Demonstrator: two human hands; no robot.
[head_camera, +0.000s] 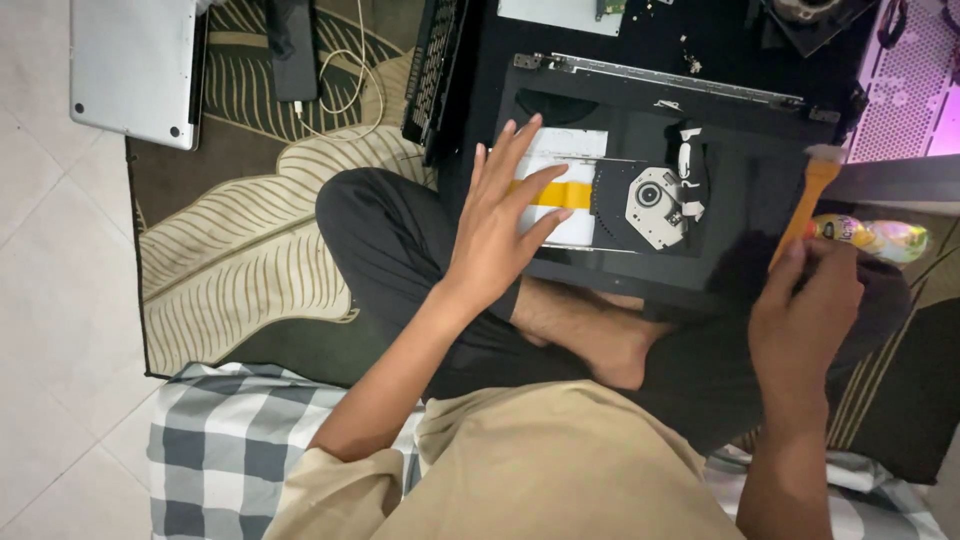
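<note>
A black laptop lid (660, 120) lies face-up across my crossed legs, with a metal hinge bar along its far edge. On it sit a white panel with a yellow strip (570, 192) and a grey round metal part (655, 205). My left hand (500, 225) rests flat on the lid's left side, fingers spread over the white panel. My right hand (800, 310) grips the lower end of an orange plastic pry tool (812, 195), whose tip touches the lid's right edge.
A silver closed laptop (135, 65) lies on the tiled floor at top left. A black keyboard piece (432, 65) and a white cable (345, 90) lie on the leaf-patterned rug (240, 260). A shiny colourful wrapper (880, 237) sits at right. A checked cushion (215, 440) is under me.
</note>
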